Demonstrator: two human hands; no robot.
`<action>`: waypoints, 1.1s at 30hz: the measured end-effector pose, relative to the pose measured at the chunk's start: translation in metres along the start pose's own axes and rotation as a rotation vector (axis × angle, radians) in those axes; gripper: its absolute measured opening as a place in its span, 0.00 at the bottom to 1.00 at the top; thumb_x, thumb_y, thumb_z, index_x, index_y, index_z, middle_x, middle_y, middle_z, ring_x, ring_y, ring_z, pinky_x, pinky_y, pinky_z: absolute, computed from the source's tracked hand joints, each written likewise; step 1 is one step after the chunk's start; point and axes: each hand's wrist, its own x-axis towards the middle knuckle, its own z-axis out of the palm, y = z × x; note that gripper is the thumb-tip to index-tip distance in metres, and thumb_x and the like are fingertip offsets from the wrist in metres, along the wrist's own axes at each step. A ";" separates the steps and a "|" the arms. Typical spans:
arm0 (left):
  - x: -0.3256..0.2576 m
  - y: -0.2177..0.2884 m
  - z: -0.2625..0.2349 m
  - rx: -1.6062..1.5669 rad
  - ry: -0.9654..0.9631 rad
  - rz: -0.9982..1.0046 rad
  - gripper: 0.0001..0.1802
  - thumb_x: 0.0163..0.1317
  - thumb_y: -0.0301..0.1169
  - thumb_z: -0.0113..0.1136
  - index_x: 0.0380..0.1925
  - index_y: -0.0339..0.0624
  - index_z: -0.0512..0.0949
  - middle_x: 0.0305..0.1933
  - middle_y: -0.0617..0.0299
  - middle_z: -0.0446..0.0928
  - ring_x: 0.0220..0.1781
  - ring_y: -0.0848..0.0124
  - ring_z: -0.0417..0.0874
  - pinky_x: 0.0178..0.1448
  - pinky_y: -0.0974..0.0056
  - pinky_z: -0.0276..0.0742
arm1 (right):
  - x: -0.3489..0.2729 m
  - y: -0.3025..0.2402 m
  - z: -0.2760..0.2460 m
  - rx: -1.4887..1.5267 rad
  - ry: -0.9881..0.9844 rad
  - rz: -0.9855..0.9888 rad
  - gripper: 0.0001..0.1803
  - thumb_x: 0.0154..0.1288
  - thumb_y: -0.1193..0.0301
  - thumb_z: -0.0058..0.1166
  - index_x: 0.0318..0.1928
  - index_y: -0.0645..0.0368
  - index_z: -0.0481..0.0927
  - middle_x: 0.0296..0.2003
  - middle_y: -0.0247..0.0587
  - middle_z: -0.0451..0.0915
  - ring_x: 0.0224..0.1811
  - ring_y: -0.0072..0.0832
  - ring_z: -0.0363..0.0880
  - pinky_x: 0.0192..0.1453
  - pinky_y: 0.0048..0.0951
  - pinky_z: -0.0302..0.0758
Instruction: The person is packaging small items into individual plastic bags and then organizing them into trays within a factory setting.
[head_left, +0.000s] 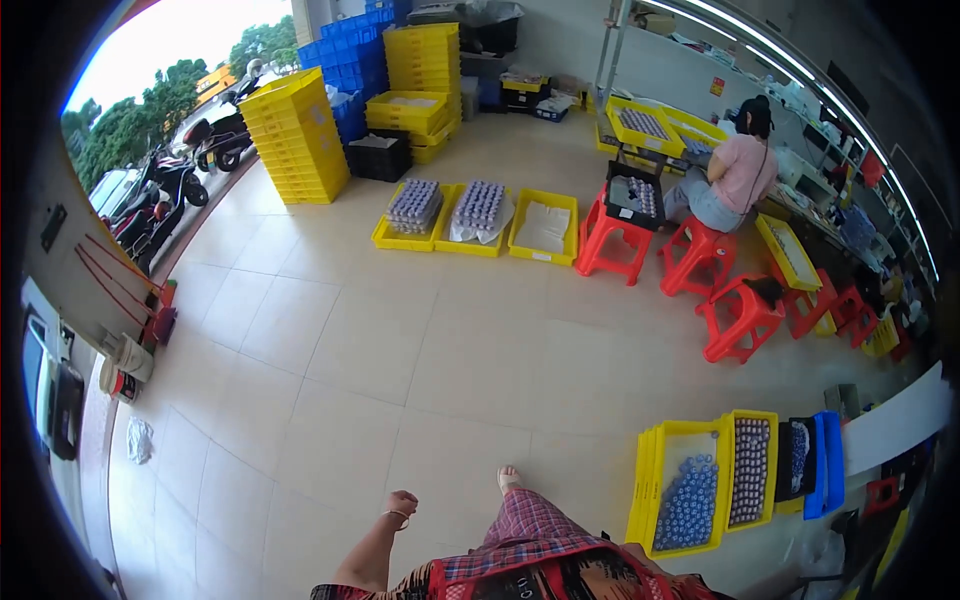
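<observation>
My left hand (403, 502) hangs over the tiled floor at the lower middle, with a thin band round its wrist. Its fingers are curled in, nothing shows in them, and it touches nothing. My right hand is out of sight, hidden beyond my body at the lower edge. To the right of my leg stand yellow crates; the nearest yellow crate (652, 492) holds many loose blue-and-white round pieces (688, 505). Beside it, another yellow crate (770, 475) has rows of dark and pale small pieces (749, 470). A blue crate (828, 465) stands further right.
Ahead, shallow yellow crates (543, 250) line the floor, two bearing stacked trays (478, 205). Red stools (742, 318) stand at the right, near a seated person (735, 165) at a workbench. Tall yellow crate stacks (297, 140), buckets (130, 358) and a white cloth (139, 440) are leftward.
</observation>
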 end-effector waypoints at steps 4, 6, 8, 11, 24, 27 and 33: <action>0.059 0.055 -0.059 -0.139 0.057 -0.032 0.08 0.51 0.30 0.62 0.27 0.36 0.81 0.24 0.59 0.81 0.28 0.70 0.84 0.29 0.68 0.77 | 0.078 -0.028 0.032 -0.182 0.134 0.067 0.12 0.53 0.64 0.52 0.32 0.54 0.85 0.32 0.42 0.84 0.35 0.36 0.83 0.35 0.40 0.77; 0.097 0.061 -0.108 -0.235 0.087 0.003 0.14 0.54 0.36 0.58 0.30 0.35 0.82 0.22 0.60 0.79 0.24 0.73 0.79 0.29 0.68 0.75 | 0.139 -0.081 0.042 -0.260 0.204 0.054 0.12 0.54 0.62 0.52 0.32 0.53 0.85 0.34 0.42 0.84 0.38 0.39 0.83 0.38 0.41 0.77; 0.144 0.053 -0.101 -0.303 0.059 -0.086 0.12 0.56 0.32 0.57 0.34 0.34 0.83 0.27 0.58 0.81 0.26 0.71 0.81 0.31 0.66 0.78 | 0.252 -0.083 0.048 -0.295 0.355 0.087 0.13 0.55 0.61 0.51 0.33 0.52 0.85 0.36 0.42 0.84 0.41 0.41 0.83 0.40 0.43 0.77; 0.164 0.074 -0.167 -0.370 -0.013 -0.185 0.13 0.57 0.32 0.58 0.35 0.33 0.82 0.27 0.57 0.81 0.25 0.70 0.81 0.29 0.67 0.78 | 0.316 -0.304 0.015 -0.442 0.254 -0.589 0.11 0.55 0.63 0.52 0.30 0.54 0.84 0.32 0.45 0.84 0.37 0.41 0.84 0.39 0.42 0.77; 0.484 0.048 -0.419 -0.774 0.560 -0.126 0.09 0.57 0.29 0.60 0.33 0.32 0.80 0.25 0.55 0.79 0.22 0.68 0.80 0.25 0.65 0.76 | 0.474 -1.202 0.118 0.054 -0.060 -0.783 0.11 0.58 0.68 0.52 0.36 0.61 0.79 0.30 0.39 0.80 0.32 0.28 0.78 0.37 0.30 0.75; 0.572 0.104 -0.492 -0.672 0.556 0.013 0.09 0.58 0.29 0.60 0.33 0.32 0.80 0.24 0.55 0.79 0.22 0.68 0.80 0.25 0.65 0.76 | 0.527 -1.284 0.181 -0.043 -0.168 -0.674 0.18 0.59 0.62 0.54 0.45 0.62 0.80 0.37 0.46 0.82 0.42 0.35 0.81 0.46 0.33 0.77; 0.700 0.269 -0.650 -0.902 0.249 -0.305 0.10 0.58 0.29 0.59 0.36 0.33 0.80 0.25 0.55 0.80 0.22 0.69 0.80 0.27 0.66 0.77 | 0.556 -1.416 0.126 0.173 -0.203 -0.452 0.24 0.61 0.62 0.57 0.53 0.64 0.75 0.36 0.44 0.79 0.41 0.31 0.79 0.40 0.28 0.77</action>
